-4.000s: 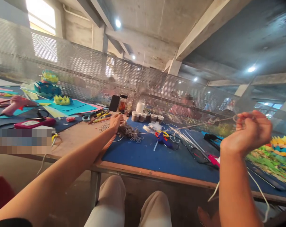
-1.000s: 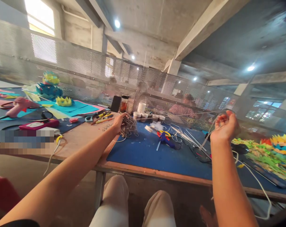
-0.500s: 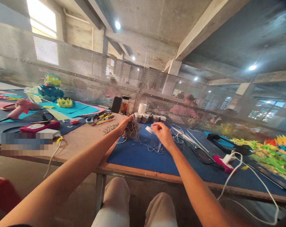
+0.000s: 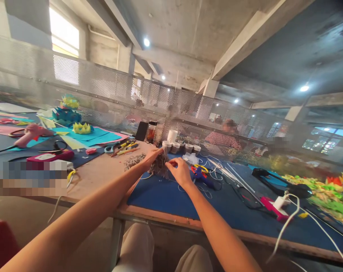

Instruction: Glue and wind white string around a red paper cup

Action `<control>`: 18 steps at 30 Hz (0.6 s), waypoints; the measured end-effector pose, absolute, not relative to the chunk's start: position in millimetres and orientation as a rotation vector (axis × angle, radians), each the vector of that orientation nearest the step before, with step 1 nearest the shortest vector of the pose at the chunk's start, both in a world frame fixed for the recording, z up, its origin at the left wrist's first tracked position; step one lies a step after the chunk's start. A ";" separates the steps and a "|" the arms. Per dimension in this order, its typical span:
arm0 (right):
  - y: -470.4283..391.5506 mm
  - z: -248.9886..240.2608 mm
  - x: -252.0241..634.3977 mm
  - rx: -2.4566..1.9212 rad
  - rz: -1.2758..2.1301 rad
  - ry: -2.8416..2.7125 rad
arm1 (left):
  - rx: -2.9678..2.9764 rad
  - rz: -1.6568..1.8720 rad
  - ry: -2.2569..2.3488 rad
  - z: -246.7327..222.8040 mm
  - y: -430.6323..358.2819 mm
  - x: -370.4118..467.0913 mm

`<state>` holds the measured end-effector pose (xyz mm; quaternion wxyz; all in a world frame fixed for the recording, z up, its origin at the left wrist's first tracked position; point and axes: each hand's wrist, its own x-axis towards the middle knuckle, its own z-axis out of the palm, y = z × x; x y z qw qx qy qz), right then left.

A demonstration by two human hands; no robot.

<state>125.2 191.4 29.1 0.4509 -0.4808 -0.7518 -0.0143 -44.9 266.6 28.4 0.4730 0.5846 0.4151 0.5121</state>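
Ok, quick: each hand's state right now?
Left hand: closed on the grey cord bundle.
Right hand: curled beside it; whether it's holding cord can't be told.

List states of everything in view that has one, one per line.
Left hand, closed on cord
Grey cord bundle, tangled, hanging from left hand
Right hand, fingers at bundle's right edge, grip unclear
Lidded jar, upright, lid on
Dark phone-like slab, propped up
Pink power strip, white plug inserted
Yellow paper crown, points up
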 end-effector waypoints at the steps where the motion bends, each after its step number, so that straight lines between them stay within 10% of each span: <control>1: 191.6 27.8 124.5 -1.185 -0.029 -1.856 | 1.436 1.220 1.008 27.8 266.6 -44.6; 18: 194.8 30.0 134.8 -1.115 0.401 -1.559 | 1.573 1.184 0.794 41.1 256.9 -45.9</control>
